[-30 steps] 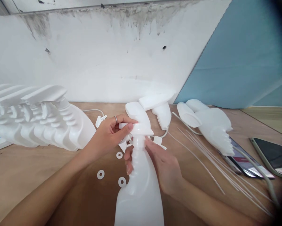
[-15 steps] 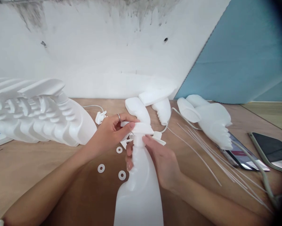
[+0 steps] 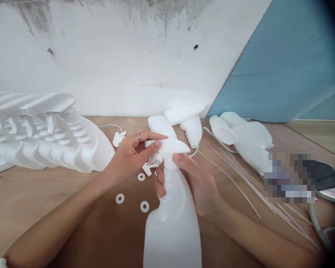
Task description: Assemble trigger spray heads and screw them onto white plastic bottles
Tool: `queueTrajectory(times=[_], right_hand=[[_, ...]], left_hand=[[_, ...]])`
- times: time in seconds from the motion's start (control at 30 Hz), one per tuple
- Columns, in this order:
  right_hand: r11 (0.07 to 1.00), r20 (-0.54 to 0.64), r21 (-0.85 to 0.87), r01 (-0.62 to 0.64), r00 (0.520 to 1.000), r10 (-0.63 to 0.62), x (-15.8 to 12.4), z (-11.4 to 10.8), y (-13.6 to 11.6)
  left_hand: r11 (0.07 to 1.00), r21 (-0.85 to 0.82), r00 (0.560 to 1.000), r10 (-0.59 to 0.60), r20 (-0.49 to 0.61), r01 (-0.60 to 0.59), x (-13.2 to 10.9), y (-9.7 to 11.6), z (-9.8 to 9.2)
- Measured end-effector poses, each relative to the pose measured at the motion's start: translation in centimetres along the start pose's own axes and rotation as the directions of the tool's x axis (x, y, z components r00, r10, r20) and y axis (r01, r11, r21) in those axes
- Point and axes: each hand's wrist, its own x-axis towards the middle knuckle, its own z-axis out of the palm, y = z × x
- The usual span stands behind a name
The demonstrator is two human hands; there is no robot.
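A white bottle with a ribbed grip side stands upright before me, topped by a white spray head. My left hand, with a ring on one finger, pinches the rear end of the head between thumb and fingers. Wrapped round the bottle's neck is my right hand, its thumb at the collar below the head and its fingertips showing on the left side. Small white trigger parts lie behind the neck, partly hidden. Three flat white washers rest on the table left of the bottle.
Several white bottles stand in a row at the left. Loose white heads lie at the back. Thin white tubes and a dark phone are at the right, near more white parts.
The bottle and its head have shifted slightly right, and the head has turned so its long side shows. My right hand has moved right with the bottle; my left hand keeps its pinch.
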Motion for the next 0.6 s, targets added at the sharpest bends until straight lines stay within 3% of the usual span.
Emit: queueTrajectory(times=[0.2, 0.4, 0.6], right_hand=[[0.995, 0.037, -0.103, -0.011, 0.999, 0.015, -0.4, 0.1, -0.6], [0.972, -0.025, -0.217, 0.086, 0.995, -0.094, -0.7, 0.5, -0.3], [0.984, 0.057, -0.162, 0.069, 0.996, -0.061, -1.0, 0.6, 0.0]], left_hand=[[0.997, 0.076, 0.999, 0.027, -0.045, -0.024, -0.7, 1.2, 0.1], [0.994, 0.059, 0.996, 0.094, 0.006, -0.094, -1.3, 1.3, 0.1], [0.991, 0.09, 0.995, 0.096, -0.014, -0.094, -1.7, 1.7, 0.2]])
